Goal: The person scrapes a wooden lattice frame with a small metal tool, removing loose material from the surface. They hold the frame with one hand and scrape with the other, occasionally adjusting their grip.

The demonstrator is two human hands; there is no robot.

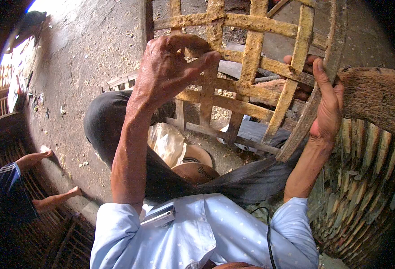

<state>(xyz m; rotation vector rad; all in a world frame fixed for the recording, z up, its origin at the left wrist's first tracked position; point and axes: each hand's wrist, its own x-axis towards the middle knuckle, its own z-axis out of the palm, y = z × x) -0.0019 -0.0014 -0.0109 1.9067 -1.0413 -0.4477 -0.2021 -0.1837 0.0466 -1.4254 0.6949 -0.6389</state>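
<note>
A woven lattice of yellowish bamboo strips (251,54), open-meshed and round-rimmed, stands tilted in front of me over my lap. My left hand (168,67) rests on its left part, fingers curled and pinching a strip where two strips cross. At the lattice's right rim my right hand (327,103) grips the curved edge strip, thumb in front and fingers behind. Both forearms rise from my light blue sleeves. Dark trousers cover my raised knee (105,125) under the lattice.
A finished woven basket (363,179) lies at the right, a brown fibrous piece (372,98) above it. Sandals (197,166) and a crumpled bag (168,141) sit by my feet. Another person's bare legs (49,179) stretch on the concrete floor (85,49) at left, near more wickerwork (67,242).
</note>
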